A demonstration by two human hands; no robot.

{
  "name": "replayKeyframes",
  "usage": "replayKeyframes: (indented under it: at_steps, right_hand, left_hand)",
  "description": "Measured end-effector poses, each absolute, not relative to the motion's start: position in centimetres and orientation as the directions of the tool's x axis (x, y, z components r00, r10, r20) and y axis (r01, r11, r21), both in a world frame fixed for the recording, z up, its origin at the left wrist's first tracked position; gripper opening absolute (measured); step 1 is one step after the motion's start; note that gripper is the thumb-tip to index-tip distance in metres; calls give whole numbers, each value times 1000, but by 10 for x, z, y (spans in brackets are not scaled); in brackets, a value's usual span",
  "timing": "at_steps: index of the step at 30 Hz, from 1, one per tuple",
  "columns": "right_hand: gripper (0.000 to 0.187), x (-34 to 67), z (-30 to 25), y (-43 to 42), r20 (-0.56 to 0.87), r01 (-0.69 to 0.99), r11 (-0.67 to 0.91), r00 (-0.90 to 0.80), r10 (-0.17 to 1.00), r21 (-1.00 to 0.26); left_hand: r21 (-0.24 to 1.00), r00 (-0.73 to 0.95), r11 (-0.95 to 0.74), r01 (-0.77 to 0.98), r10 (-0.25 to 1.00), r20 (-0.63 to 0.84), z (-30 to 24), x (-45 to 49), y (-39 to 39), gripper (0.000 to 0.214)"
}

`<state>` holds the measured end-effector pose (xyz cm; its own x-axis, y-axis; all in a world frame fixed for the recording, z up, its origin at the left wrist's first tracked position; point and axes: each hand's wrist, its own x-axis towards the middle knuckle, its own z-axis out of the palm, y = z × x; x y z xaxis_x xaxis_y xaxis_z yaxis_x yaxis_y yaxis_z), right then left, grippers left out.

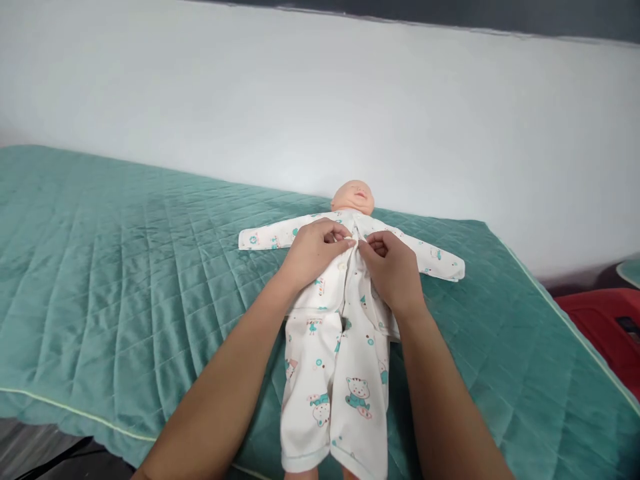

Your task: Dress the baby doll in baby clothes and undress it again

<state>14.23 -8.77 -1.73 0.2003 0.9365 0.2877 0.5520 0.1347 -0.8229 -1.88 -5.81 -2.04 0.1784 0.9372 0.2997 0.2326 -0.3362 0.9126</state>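
A baby doll (353,196) lies on its back, dressed in a white printed shirt (327,283) and matching white pants (357,387) with cartoon bears. Its sleeves stretch out to both sides. At the chest, my left hand (320,247) pinches one front edge of the shirt between thumb and fingers. Close beside it, my right hand (395,267) pinches the other front edge. A button (342,267) shows below my left hand, and the shirt front hangs parted lower down. What lies exactly between my fingertips is partly hidden.
Under the doll spreads a green quilted cover (150,280) with a pale piped edge. A white wall (300,100) rises behind it. To the right stands a red plastic object (605,327), and a dark cable (57,459) runs along the floor at lower left.
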Motion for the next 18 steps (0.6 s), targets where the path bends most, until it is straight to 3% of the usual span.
replayKeyframes:
  at_steps: [5,11,15,18]
  right_hand:
    - [17,141,-11,-88,255,338,164,246,935,-927]
    - [18,136,-14,-89,247,297,180,203,948,-938]
    - [22,141,-21,-88,214,167,184,181,960,-969]
    - [25,145,-24,-87,204,161,178,166,965,-971]
  left_hand:
    - [934,189,-312,171,941,280,-23,-18,-56,13]
    - [954,218,-299,-4,931,292,-20,-15,-57,16]
    - [964,251,-264,-2,933,256,-17,-14,-57,13]
    - [967,270,-254,8,932,242,-18,-16,-56,11]
